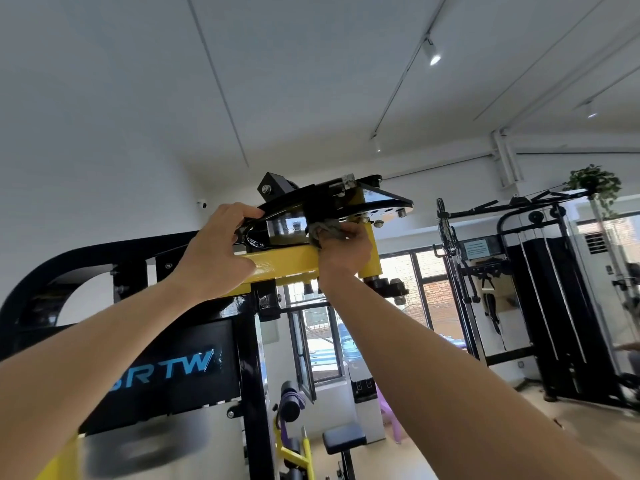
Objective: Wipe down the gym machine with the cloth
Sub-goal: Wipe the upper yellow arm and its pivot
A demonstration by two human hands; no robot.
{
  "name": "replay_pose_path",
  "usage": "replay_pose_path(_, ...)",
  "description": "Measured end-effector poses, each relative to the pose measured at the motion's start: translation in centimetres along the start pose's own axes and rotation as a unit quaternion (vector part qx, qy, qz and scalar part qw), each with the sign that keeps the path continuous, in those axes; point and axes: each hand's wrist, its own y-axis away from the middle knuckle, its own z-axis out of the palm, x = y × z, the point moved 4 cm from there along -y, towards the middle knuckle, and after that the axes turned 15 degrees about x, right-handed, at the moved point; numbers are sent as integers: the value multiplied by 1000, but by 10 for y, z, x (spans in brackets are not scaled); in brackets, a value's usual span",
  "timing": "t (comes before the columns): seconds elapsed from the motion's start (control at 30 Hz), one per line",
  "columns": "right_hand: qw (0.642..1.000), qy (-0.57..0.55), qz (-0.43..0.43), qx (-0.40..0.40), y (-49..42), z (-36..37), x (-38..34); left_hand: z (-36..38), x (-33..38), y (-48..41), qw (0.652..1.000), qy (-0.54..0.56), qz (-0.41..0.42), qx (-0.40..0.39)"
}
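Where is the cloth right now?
Head view, centre: the grey cloth is bunched in the right hand, pressed under the black plate above the yellow bar.

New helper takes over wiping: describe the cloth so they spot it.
Find the yellow crossbar atop the black-and-yellow gym machine. Above it, under the black plate, the right hand grips a crumpled grey cloth, the only soft thing there.

Both arms reach up to the top of the machine [162, 368]. The left hand [214, 247] grips the edge of the black plate [291, 202]. The right hand [343, 252] holds a grey cloth [323, 230], bunched up, against the spot under the plate, just above the yellow bar [284, 263]. A plant [594, 181] sits on top of a black rack [540, 306] far to the right
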Motion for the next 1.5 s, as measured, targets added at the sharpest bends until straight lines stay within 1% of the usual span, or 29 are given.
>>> replay_pose_path(0.2, 990, 52, -131, 6, -23, -18, -15, 2, 1, 1, 1000, -1, 14, 10)
replay_pose_path(0.27, 986, 47, -160, 5, -33, -27, -23, 5, 0, 1, 999, -14, 25, 28)
replay_pose_path(0.33, 985, 39, -170, 17, -44, -36, -30, 7, 1, 3, 998, -20, 32, 49)
replay_pose_path(0.43, 983, 4, -171, 67, -60, -47, -35, 11, 1, 6, 997, -19, 36, 71)
replay_pose_path(0.53, 985, -27, -133, 106, -76, -55, -35, 13, -1, 6, 996, -15, 32, 78)
replay_pose_path(0.6, 990, -36, -93, 100, -84, -52, -29, 14, -2, 7, 997, -11, 32, 76)
replay_pose_path(0.7, 995, -55, -34, 70, -81, -42, -21, 15, -5, 10, 997, 0, 33, 68)
replay_pose_path(0.77, 997, -58, -13, 48, -76, -38, -18, 15, -7, 11, 997, 2, 39, 66)
replay_pose_path(0.9, 998, -31, -46, 4, -76, -50, -20, 15, -10, 10, 997, 2, 46, 68)
replay_pose_path(1.0, 995, -35, -85, 27, -89, -73, -35, 18, -11, 11, 996, 2, 41, 79)
replay_pose_path(1.07, 990, -17, -135, 44, -97, -84, -53, 21, -11, 13, 995, 8, 35, 93)
replay_pose_path(1.1, 987, -3, -160, 35, -100, -85, -63, 22, -11, 14, 994, 12, 35, 100)
replay_pose_path(1.17, 975, 36, -216, -20, -100, -80, -82, 24, -11, 16, 993, 16, 45, 112)
replay_pose_path(1.23, 953, 82, -278, -95, -93, -69, -95, 25, -11, 16, 992, 19, 48, 117)
replay_pose_path(1.3, 927, 107, -331, -141, -83, -61, -101, 25, -11, 16, 992, 30, 40, 119)
replay_pose_path(1.4, 907, 92, -369, -181, -70, -60, -104, 25, -8, 17, 992, 38, 34, 119)
replay_pose_path(1.5, 891, 85, -387, -221, -50, -59, -115, 23, -4, 17, 991, 38, 32, 121)
